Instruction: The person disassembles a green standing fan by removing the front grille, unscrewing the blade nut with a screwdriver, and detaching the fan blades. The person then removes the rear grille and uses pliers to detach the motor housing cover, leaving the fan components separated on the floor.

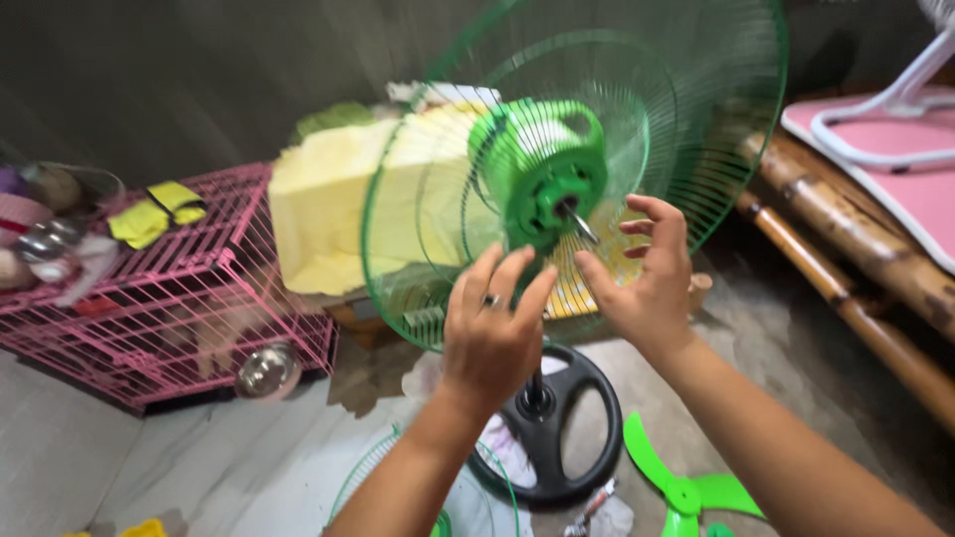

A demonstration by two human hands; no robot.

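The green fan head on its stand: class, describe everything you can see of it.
The green fan head is a bright green plastic-looking motor housing with a bare metal shaft poking forward, no blade fitted. Behind it sits the round green wire rear guard, tilted slightly. It stands on a dark pole above a black ring base. The left hand and right hand reach at its hub.

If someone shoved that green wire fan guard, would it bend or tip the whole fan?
The green wire guard is thin wire, so it probably flexes. It sits high on a pole over a round black base, so a hard shove might rock the fan.
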